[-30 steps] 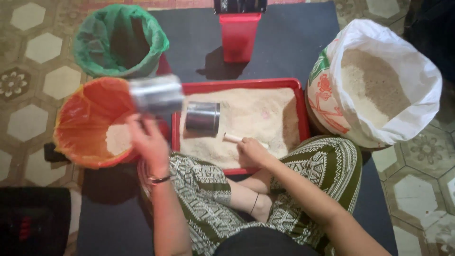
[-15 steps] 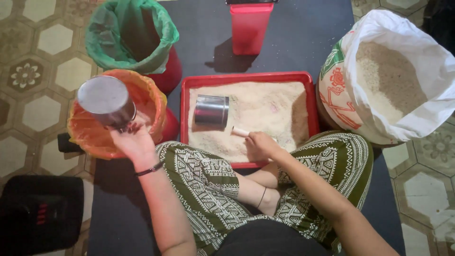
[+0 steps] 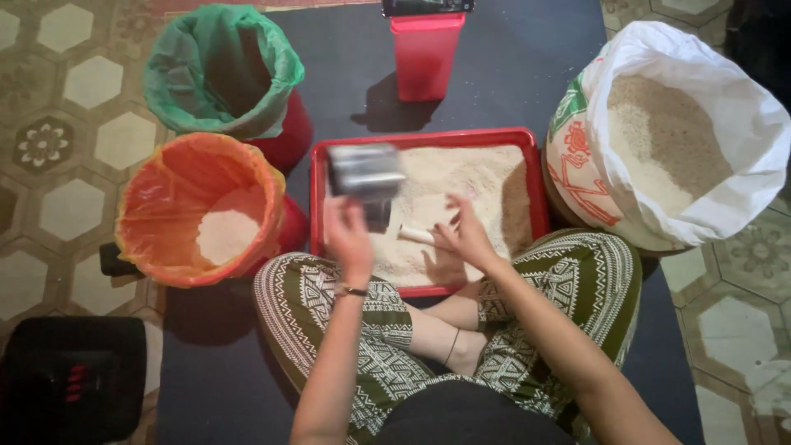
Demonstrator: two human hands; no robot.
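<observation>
- 2 hands work over a red tray point(image 3: 317, 194) spread with pale grain, which sits on a dark mat on the floor just in front of the person's crossed legs.
- Left hand point(image 3: 348, 235) is clenched around a shiny metal can point(image 3: 365, 171), holding it above the tray's left part; the can is motion-blurred, its long axis running roughly left to right, so it lies on its side rather than upright.
- Which way the can's mouth faces cannot be told through the blur.
- Right hand point(image 3: 465, 235) rests low over the grain near the tray's middle, fingers loosely curled on or just at a small pale stick-like tool point(image 3: 414, 236); whether it truly grips the tool cannot be told.
- That tool lies on the grain between the 2 hands, its long axis pointing left and slightly away, toward the can; the right hand is the nearer of the 2.
- Left forearm reaches straight forward, wrist raised; right forearm comes in at a slant from the right.
- 1 orange-lined bucket point(image 3: 156, 189) with some grain stands just left of the tray, a green-lined bucket point(image 3: 177, 62) behind it, and an open white sack point(image 3: 741, 140) of grain to the right.
</observation>
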